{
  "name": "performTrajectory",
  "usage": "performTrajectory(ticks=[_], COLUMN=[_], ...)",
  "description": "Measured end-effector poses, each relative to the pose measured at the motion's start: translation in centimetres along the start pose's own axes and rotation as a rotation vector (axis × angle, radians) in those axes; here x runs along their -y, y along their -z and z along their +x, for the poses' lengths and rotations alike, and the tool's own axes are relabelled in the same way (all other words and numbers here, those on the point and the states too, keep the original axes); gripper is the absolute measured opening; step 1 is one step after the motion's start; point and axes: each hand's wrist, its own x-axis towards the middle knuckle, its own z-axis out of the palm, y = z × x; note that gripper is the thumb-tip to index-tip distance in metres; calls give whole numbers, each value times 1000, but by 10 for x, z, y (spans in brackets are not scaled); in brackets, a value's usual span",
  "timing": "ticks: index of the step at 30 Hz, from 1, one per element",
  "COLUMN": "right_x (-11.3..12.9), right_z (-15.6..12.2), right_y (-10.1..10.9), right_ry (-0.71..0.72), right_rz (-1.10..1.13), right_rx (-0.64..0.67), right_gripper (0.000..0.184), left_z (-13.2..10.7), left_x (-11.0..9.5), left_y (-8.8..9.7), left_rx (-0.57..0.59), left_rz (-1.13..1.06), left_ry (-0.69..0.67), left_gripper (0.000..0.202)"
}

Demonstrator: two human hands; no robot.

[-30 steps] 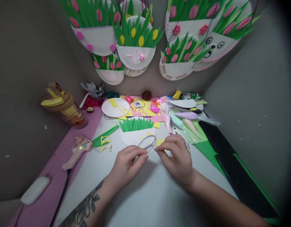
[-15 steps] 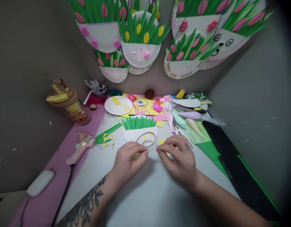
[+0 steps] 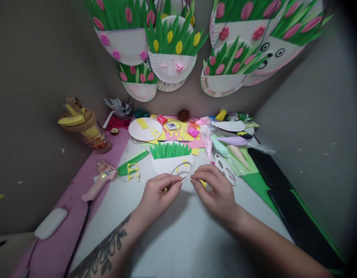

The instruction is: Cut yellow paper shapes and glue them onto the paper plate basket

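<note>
My left hand (image 3: 162, 193) pinches a thin pale ring (image 3: 191, 168), like a narrow roll of tape, between thumb and forefinger. Close by on the right, the fingertips of my right hand (image 3: 215, 189) are pressed together; whatever is between them is too small to make out. Just beyond both hands lies a white paper-plate piece (image 3: 159, 165) topped with a fringe of green paper grass (image 3: 170, 150). Small yellow paper bits (image 3: 203, 183) lie near my right fingers. White-handled scissors (image 3: 230, 175) rest behind my right hand.
To the left lie a pink glue gun (image 3: 104, 177) with a cord, a green paper strip (image 3: 135, 162) and a lidded cup (image 3: 93, 131). Piping bags (image 3: 233, 141) of coloured clay-like stuff sit back right. Black slabs (image 3: 300, 220) line the right edge. Plate crafts (image 3: 172, 65) hang behind.
My right hand has shifted slightly left and down, baring more of the scissors. The ring has tilted and moved a little in my left fingers.
</note>
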Motion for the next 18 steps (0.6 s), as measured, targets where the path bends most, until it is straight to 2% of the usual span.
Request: performTrajectory(ticks=[7, 14, 18], right_x=[1, 4, 5], right_z=[-1, -1, -2], right_y=[-3, -3, -2], right_ry=[9, 22, 87], right_rz=[27, 36, 45], right_rx=[30, 61, 80], right_gripper=[16, 16, 19], left_z=[3, 2, 0], left_x=[-4, -4, -8], left_y=[-3, -3, -6], left_rx=[-19, 33, 21], left_rz=[-98, -189, -179], left_ry=[162, 309, 305], left_gripper=[11, 14, 14])
